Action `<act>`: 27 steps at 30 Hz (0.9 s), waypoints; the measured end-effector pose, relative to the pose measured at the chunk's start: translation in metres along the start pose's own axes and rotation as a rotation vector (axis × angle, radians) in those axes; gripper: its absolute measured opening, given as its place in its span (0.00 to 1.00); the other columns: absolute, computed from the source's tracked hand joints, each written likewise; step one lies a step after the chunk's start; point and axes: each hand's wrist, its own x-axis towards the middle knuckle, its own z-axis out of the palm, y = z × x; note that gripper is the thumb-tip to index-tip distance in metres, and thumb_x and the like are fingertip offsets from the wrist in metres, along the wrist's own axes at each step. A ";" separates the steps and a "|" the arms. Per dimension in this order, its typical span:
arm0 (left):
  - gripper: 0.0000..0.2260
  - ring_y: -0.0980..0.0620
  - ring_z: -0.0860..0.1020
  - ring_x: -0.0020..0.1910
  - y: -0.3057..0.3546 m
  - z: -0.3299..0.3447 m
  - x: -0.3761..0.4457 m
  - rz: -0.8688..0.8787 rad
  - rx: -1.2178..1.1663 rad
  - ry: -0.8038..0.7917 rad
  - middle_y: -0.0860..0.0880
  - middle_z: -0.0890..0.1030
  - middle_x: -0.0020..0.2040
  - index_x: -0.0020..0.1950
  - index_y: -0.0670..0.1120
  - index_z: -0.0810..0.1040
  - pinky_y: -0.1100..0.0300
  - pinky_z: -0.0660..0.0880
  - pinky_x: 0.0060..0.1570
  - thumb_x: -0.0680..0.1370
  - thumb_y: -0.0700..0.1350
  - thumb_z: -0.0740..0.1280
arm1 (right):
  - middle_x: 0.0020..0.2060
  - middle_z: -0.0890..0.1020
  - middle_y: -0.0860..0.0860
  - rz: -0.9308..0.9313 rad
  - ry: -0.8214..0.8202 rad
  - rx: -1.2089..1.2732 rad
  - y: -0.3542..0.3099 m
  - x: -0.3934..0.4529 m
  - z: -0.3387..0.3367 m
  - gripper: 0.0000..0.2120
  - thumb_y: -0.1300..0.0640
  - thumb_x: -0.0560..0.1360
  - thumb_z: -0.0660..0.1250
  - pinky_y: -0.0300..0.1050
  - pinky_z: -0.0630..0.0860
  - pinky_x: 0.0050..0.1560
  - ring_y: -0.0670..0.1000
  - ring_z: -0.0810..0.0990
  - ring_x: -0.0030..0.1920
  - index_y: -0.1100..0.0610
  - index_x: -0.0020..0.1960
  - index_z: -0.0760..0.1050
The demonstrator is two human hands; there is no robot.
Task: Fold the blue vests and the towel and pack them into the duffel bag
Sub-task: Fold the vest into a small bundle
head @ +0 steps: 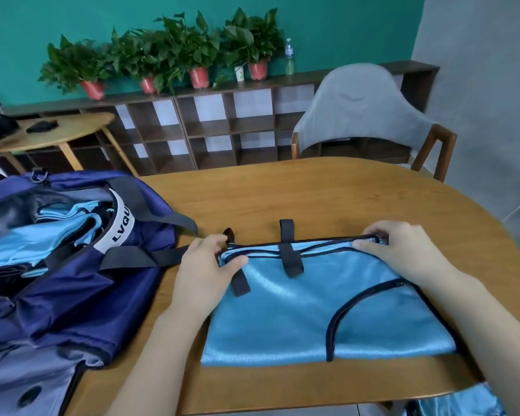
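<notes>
Head cam shows one folded blue vest (pixel 327 307) lying flat on the table (pixel 342 199) in front of me, with one navy duffel bag (pixel 72 265) open just to its left and at least one more blue vest (pixel 42 238) already stuffed inside. My left hand (pixel 204 274) pinches the vest's top-left corner with curled fingers, and my right hand (pixel 403 250) grips the top-right edge the same way.
</notes>
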 end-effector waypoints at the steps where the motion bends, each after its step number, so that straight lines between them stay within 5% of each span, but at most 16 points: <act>1: 0.24 0.57 0.74 0.50 0.000 0.000 0.000 -0.017 0.017 0.008 0.53 0.75 0.53 0.66 0.52 0.78 0.62 0.69 0.48 0.72 0.58 0.76 | 0.47 0.83 0.44 -0.003 -0.001 -0.049 0.001 0.001 0.001 0.14 0.38 0.73 0.72 0.40 0.74 0.46 0.44 0.77 0.47 0.46 0.51 0.81; 8: 0.25 0.56 0.78 0.42 0.006 -0.007 -0.006 -0.081 0.067 0.028 0.54 0.79 0.35 0.66 0.54 0.76 0.50 0.79 0.45 0.73 0.63 0.74 | 0.50 0.82 0.43 -0.254 0.112 -0.169 -0.044 -0.021 0.009 0.17 0.40 0.76 0.68 0.49 0.75 0.59 0.49 0.76 0.56 0.49 0.59 0.80; 12: 0.22 0.55 0.79 0.44 0.009 -0.004 -0.012 -0.078 0.085 0.028 0.57 0.79 0.34 0.68 0.57 0.74 0.53 0.79 0.44 0.76 0.62 0.70 | 0.43 0.81 0.42 -0.115 -0.152 0.106 -0.078 -0.035 0.030 0.22 0.34 0.75 0.66 0.40 0.76 0.48 0.41 0.79 0.46 0.47 0.61 0.75; 15: 0.20 0.55 0.80 0.42 0.008 0.000 -0.013 -0.122 0.004 0.030 0.58 0.80 0.30 0.65 0.57 0.76 0.52 0.80 0.45 0.76 0.62 0.69 | 0.45 0.82 0.45 -0.063 -0.282 0.176 -0.088 -0.034 0.051 0.29 0.30 0.74 0.62 0.40 0.75 0.51 0.42 0.79 0.48 0.47 0.66 0.71; 21: 0.20 0.53 0.81 0.49 0.016 0.003 -0.017 -0.202 0.017 0.025 0.59 0.82 0.39 0.64 0.63 0.73 0.51 0.80 0.49 0.74 0.64 0.69 | 0.49 0.84 0.41 -0.102 -0.220 0.473 -0.095 -0.023 0.064 0.38 0.26 0.69 0.61 0.44 0.77 0.54 0.40 0.83 0.48 0.45 0.72 0.65; 27: 0.14 0.57 0.78 0.35 0.020 0.000 -0.002 -0.393 -0.535 0.016 0.52 0.86 0.36 0.60 0.52 0.79 0.60 0.71 0.36 0.77 0.54 0.72 | 0.64 0.76 0.37 -0.214 -0.197 0.397 -0.092 -0.018 0.066 0.33 0.34 0.75 0.63 0.40 0.71 0.57 0.40 0.77 0.58 0.43 0.73 0.56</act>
